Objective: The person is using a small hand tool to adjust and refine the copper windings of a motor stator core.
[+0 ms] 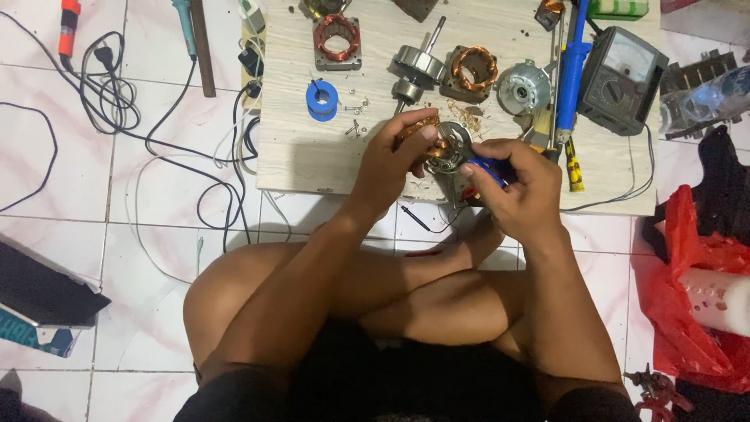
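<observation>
Floor, left: tangle of black and white cables (pixel 117 101) on white tile; orange-handled tool (pixel 69 25) at the top edge; dark flat object (pixel 43 293) at the lower left.

Table (pixel 312 156): low pale wooden board set on the floor. Left part carries a wound stator in a square frame (pixel 337 39) and a blue spool (pixel 321 100), with small screws (pixel 354 125) scattered just beside it.

Left hand (pixel 391 160): wrist bent, fingers curled over the near edge of the table, thumb and fingertips closed around the left side of the motor stator (pixel 439 147).

Motor stator: round metal part with copper winding, held just above the table between both hands. Judged fairly heavy for its size and rigid in the steel core; the copper winding looks delicate and easily nicked, so the metal rim is the safer place to grip. Bare metal may be slippery.

Right hand (pixel 519 187): fist closed around a blue-handled tool (pixel 486 168), tip directed at the stator's face; what the tip touches is hidden.

Table, centre to right: rotor with shaft (pixel 416 66), second copper-wound stator (pixel 472 72), round metal end cover (pixel 523 87), blue soldering tool (pixel 572 70), analogue meter (pixel 623 78).

Floor, right: red plastic bag (pixel 699 312) with a white perforated tube (pixel 715 301).
</observation>
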